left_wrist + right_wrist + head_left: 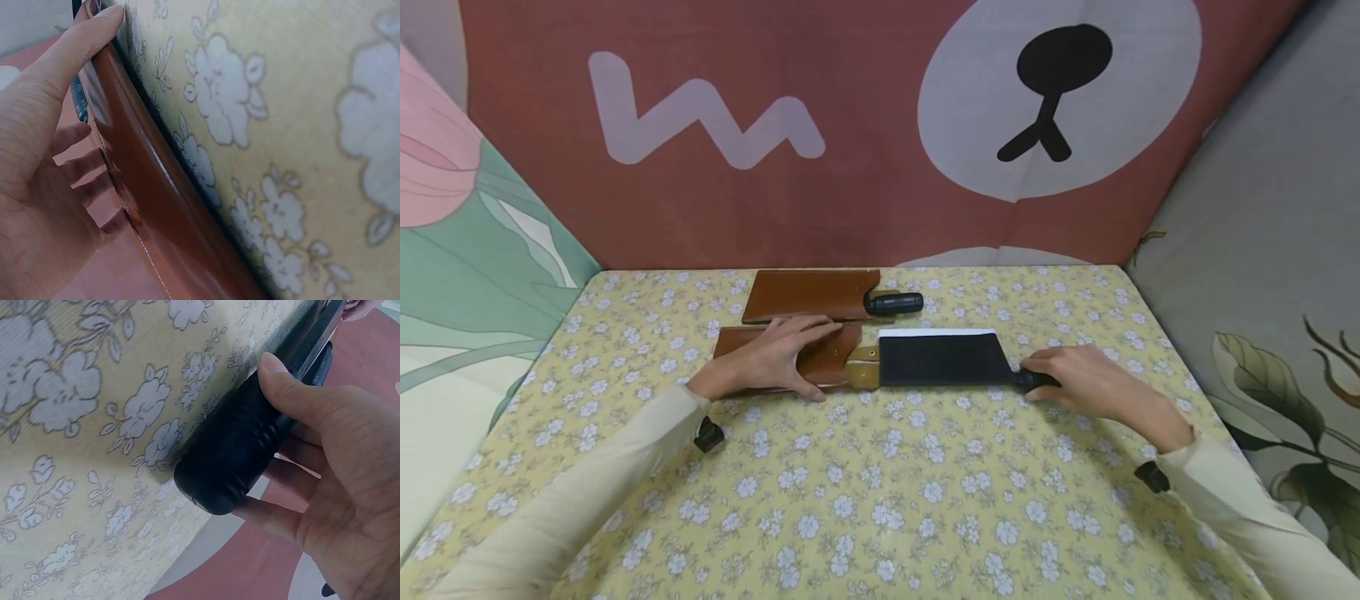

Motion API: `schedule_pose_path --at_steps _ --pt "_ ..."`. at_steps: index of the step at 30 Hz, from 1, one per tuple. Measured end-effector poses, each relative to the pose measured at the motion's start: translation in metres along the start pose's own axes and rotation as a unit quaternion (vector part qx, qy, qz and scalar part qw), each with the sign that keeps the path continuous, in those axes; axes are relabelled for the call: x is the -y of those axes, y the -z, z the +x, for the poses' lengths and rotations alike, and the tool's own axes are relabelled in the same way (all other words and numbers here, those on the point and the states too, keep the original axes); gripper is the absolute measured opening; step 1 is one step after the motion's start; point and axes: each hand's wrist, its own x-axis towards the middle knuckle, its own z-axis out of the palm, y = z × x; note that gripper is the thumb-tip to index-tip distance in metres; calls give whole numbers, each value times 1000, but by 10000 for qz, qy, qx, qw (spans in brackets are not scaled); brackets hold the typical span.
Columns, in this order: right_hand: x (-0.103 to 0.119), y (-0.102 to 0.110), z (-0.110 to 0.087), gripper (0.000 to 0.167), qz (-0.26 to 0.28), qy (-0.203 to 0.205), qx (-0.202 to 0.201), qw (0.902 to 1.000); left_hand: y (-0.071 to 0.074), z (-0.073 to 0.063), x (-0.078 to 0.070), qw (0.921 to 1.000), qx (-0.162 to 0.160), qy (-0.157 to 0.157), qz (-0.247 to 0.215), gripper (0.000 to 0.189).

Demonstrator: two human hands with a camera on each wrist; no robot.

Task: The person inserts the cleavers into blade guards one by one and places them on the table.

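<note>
A cleaver with a dark blade (943, 358) and a pale upper edge lies flat on the table, outside its sheath. My right hand (1086, 379) grips its black handle (231, 444), thumb on one side and fingers on the other. To the left is a brown leather sheath (827, 358); its tan strap flap (862, 367) sits against the blade's left end. Across this sheath my left hand (771, 354) holds it, thumb at the near edge and fingers toward the far edge. The palm hides part of the leather.
Behind, a second brown leather sheath (808, 296) lies on the table with a black handle (895, 303) sticking out to the right. A yellow flowered cloth (880, 483) covers the table. A red patterned fabric wall (865, 183) stands at the back edge, with printed fabric on both sides.
</note>
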Motion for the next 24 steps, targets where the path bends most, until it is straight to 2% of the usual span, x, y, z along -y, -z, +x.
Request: schedule_pose_path --at_steps 11,24 --pt "5 0 10 45 -71 26 89 9999 1 0 -2 10000 33 -44 3 115" --pt "6 -3 18 45 -43 140 -37 9999 1 2 -3 9991 6 -152 389 115"
